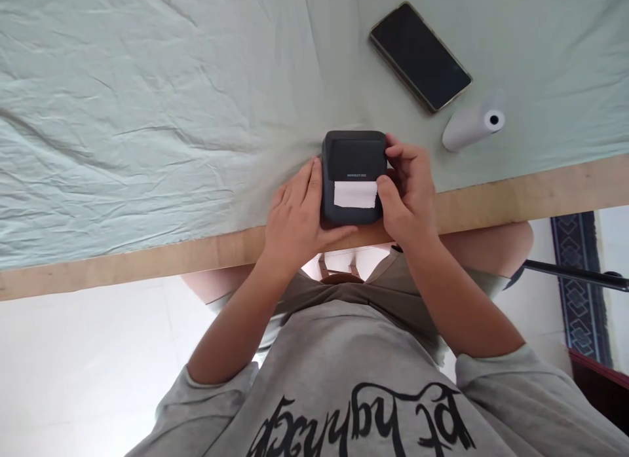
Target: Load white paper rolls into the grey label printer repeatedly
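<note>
A small dark label printer [354, 157] stands on the pale green cloth close to the table's front edge. White paper [354, 194] sticks out of its slot. My left hand [301, 205] lies along the printer's left side, fingers together and thumb stretched out below its front. My right hand [409, 188] is at the right side, with bent fingers against the casing and the thumb at the right end of the paper. Between them, both hands hold the printer.
A black phone [421, 56] lies at the upper right. Below it and to its right is a white paper roll [466, 128] on its side. The table's wooden edge [147, 263] runs in front of my legs.
</note>
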`<state>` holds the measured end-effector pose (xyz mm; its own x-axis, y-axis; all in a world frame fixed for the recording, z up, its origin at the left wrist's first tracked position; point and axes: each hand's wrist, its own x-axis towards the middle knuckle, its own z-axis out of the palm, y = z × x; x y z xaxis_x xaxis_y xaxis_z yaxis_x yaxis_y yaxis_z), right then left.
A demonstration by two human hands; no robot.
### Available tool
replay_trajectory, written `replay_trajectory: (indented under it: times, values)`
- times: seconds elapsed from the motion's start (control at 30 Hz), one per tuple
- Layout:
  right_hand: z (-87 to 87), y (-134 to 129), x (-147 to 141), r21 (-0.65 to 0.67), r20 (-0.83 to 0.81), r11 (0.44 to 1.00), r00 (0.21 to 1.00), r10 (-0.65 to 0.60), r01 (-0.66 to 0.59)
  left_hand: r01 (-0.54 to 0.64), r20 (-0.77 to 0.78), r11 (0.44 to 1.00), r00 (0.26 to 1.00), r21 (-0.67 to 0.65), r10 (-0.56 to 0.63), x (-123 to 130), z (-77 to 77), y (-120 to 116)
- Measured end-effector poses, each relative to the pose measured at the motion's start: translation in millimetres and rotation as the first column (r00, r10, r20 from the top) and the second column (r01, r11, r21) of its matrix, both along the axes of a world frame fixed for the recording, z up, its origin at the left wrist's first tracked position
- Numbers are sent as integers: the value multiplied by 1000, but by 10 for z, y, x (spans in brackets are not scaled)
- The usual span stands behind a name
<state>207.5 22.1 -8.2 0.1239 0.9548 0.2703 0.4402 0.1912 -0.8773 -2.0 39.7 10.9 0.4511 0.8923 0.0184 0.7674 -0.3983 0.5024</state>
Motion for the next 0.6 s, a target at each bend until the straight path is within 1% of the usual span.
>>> replay_trajectory:
  times: [0.17, 0.3, 0.47, 0.6]
  values:
    - [10, -20, 13, -20, 12, 999, 1000, 25, -25, -10, 75, 1000, 997, 14, 9, -31, -4, 49]
    - [40, -33, 16, -36, 6, 998, 999, 51, -51, -27, 70, 999, 997, 21, 26, -14, 22, 50]
    - [48, -8, -3, -53, -78, 998, 997, 10, -14, -11, 36, 1000, 999, -2, 11, -16, 66, 11]
    - [47, 26, 16, -75, -116, 997, 993, -11, 2, -5, 76, 1000, 997, 6, 5, -30, 58, -16]
